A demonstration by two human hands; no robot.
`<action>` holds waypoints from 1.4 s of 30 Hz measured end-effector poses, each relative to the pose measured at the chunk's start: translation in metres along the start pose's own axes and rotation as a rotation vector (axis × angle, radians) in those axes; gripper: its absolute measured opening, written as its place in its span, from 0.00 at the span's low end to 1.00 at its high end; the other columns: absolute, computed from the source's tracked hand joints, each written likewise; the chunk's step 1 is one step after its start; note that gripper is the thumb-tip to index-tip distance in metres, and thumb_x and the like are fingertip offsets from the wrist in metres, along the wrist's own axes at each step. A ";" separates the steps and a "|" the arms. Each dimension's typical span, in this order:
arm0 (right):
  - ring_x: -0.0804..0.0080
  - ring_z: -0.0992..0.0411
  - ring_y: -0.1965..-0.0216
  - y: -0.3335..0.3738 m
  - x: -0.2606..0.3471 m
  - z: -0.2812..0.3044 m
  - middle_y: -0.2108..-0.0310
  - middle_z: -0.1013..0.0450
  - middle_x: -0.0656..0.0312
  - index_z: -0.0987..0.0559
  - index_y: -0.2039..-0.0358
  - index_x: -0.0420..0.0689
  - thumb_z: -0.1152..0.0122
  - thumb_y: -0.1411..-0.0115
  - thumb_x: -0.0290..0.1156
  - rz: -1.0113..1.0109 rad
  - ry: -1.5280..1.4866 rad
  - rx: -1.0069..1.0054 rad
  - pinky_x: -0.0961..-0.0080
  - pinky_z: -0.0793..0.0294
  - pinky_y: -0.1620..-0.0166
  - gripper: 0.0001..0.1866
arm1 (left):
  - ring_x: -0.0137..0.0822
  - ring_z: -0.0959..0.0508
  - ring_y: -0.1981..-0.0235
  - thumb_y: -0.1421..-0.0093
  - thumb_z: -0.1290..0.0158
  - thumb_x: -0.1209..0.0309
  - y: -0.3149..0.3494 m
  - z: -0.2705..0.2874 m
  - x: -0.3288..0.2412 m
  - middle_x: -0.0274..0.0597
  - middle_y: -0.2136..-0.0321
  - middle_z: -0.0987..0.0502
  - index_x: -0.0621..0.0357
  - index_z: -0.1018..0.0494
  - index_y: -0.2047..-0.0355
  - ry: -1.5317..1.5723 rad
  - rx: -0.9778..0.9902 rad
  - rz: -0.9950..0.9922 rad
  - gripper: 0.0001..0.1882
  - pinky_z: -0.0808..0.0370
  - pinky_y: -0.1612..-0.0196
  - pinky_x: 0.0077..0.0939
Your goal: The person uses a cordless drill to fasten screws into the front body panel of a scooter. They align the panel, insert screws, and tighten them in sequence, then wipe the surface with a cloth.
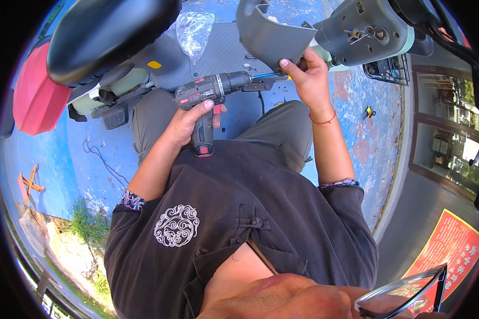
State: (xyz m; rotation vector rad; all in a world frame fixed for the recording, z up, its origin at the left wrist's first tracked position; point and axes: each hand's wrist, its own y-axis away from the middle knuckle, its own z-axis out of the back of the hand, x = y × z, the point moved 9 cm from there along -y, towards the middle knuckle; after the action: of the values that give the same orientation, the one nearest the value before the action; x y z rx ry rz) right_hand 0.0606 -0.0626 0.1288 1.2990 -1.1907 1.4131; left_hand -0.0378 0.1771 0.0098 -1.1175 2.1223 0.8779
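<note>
Over there, the left hand (194, 118) wraps round the grip of a cordless drill (207, 89), its blue bit (263, 76) aimed across toward the right hand (307, 80), which pinches the lower edge of a curved grey panel (274, 40)

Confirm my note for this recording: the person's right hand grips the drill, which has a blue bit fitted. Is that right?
Not quite: the head view shows the left hand gripping the drill. The blue bit is correct.

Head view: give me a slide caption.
Left hand grips a power drill; right hand holds a curved grey panel by its edge.
</note>
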 end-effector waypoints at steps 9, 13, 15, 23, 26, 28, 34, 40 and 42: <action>0.76 0.28 0.57 0.014 0.024 0.003 0.59 0.25 0.64 0.17 0.54 0.38 0.30 0.42 0.18 0.215 0.375 -0.104 0.80 0.28 0.56 0.15 | 0.36 0.18 0.70 0.33 0.42 0.59 -0.018 -0.015 0.004 0.48 0.60 0.18 0.62 0.29 0.44 0.014 0.059 -0.001 0.24 0.19 0.65 0.32; 0.72 0.27 0.64 0.023 0.041 0.016 0.65 0.23 0.60 0.16 0.58 0.38 0.29 0.43 0.19 0.314 0.590 -0.281 0.76 0.27 0.61 0.11 | 0.37 0.19 0.70 0.32 0.43 0.57 -0.040 -0.035 0.005 0.49 0.61 0.19 0.64 0.28 0.46 0.023 0.056 -0.010 0.23 0.21 0.64 0.32; 0.70 0.27 0.70 0.029 0.041 0.033 0.67 0.22 0.58 0.16 0.59 0.37 0.29 0.43 0.20 0.250 0.601 -0.400 0.74 0.26 0.64 0.10 | 0.37 0.20 0.69 0.31 0.44 0.56 -0.055 -0.050 0.009 0.48 0.62 0.19 0.65 0.27 0.48 0.016 0.077 -0.009 0.23 0.22 0.64 0.32; 0.62 0.20 0.69 0.049 0.011 0.096 0.68 0.22 0.53 0.18 0.60 0.35 0.35 0.38 0.18 0.358 0.584 -0.731 0.69 0.22 0.64 0.06 | 0.37 0.20 0.69 0.30 0.46 0.51 -0.129 -0.082 0.057 0.44 0.74 0.21 0.67 0.24 0.55 0.009 0.189 0.061 0.25 0.23 0.62 0.30; 0.66 0.17 0.67 0.050 -0.002 0.113 0.67 0.21 0.55 0.20 0.60 0.34 0.38 0.35 0.17 0.372 0.666 -0.808 0.73 0.19 0.63 0.04 | 0.37 0.20 0.69 0.31 0.47 0.49 -0.150 -0.097 0.075 0.43 0.75 0.21 0.67 0.24 0.55 0.052 0.196 0.074 0.27 0.23 0.60 0.29; 0.69 0.17 0.67 0.050 -0.002 0.125 0.67 0.21 0.56 0.21 0.60 0.35 0.39 0.34 0.17 0.378 0.708 -0.836 0.75 0.18 0.63 0.03 | 0.37 0.20 0.69 0.31 0.47 0.48 -0.158 -0.110 0.091 0.43 0.76 0.21 0.66 0.24 0.55 0.089 0.218 0.111 0.28 0.23 0.60 0.30; 0.62 0.17 0.67 0.046 -0.018 0.152 0.66 0.23 0.53 0.22 0.62 0.36 0.39 0.36 0.16 0.375 0.527 -0.874 0.69 0.18 0.63 0.03 | 0.36 0.20 0.71 0.32 0.47 0.46 -0.175 -0.126 0.111 0.43 0.75 0.21 0.64 0.24 0.55 0.145 0.195 0.164 0.28 0.22 0.66 0.29; 0.65 0.17 0.67 0.037 -0.020 0.163 0.63 0.26 0.55 0.22 0.64 0.34 0.39 0.36 0.14 0.420 0.395 -0.875 0.73 0.17 0.63 0.03 | 0.38 0.21 0.69 0.30 0.52 0.44 -0.187 -0.128 0.110 0.41 0.76 0.22 0.64 0.23 0.55 0.124 0.182 0.203 0.30 0.23 0.62 0.31; 0.66 0.17 0.67 0.032 -0.019 0.163 0.63 0.26 0.55 0.21 0.64 0.34 0.38 0.37 0.14 0.411 0.378 -0.864 0.73 0.16 0.63 0.03 | 0.38 0.21 0.69 0.30 0.52 0.44 -0.188 -0.126 0.106 0.41 0.76 0.22 0.64 0.22 0.56 0.120 0.171 0.210 0.30 0.23 0.62 0.31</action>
State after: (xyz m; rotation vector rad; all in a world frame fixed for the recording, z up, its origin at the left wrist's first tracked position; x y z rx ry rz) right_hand 0.0605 -0.2289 0.1076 0.1891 -1.5863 1.1149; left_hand 0.0488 -0.0512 -0.0438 -0.8914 2.3968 0.7196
